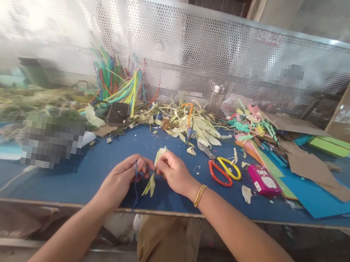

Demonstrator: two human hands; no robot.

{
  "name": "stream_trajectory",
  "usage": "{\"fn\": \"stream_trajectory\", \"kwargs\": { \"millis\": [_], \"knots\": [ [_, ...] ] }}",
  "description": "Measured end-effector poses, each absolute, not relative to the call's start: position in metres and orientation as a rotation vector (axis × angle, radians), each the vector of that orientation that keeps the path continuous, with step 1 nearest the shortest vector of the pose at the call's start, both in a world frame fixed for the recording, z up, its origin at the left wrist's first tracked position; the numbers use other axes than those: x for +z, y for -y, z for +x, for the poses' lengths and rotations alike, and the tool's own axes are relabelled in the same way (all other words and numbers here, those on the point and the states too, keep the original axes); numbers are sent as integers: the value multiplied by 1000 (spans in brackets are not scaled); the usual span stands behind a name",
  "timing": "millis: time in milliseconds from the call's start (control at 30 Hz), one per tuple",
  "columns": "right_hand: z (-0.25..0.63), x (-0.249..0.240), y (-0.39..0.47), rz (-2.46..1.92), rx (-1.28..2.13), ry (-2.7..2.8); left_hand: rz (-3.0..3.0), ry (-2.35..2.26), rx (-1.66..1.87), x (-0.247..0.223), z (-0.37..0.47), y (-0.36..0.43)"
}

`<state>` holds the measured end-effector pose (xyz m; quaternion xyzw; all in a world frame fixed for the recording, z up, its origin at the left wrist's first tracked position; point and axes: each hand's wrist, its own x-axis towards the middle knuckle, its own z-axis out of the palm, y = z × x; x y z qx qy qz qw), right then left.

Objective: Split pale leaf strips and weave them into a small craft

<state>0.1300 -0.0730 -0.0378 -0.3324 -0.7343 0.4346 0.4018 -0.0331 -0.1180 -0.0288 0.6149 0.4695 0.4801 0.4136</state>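
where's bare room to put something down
A wide bare patch of blue tabletop lies between the left hand and the white cable. A narrower one lies between the magenta box and the front edge. Crowded: the back, with pale leafy strips and coloured stems, and the right, with paper sheets.

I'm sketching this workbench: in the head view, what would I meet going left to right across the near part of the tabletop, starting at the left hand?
Left hand → pale leafy strip → right hand → scissors with red and yellow handles → magenta box → bright blue sheet.
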Motion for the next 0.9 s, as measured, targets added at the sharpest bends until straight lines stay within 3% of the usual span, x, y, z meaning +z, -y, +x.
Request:
{"fn": "stream_trajectory", "kwargs": {
  "millis": [400,633,900],
  "knots": [
    [131,-35,75,-866,1046,1995,1656,-1232,1089,-34,-34,116],
    [135,-35,73,-803,1322,1790,1652,-1340,1045,-27,-34,116],
    [134,-30,76,-821,1367,1643,1544,-1339,1072,-30,-31,117]
  ]
}}
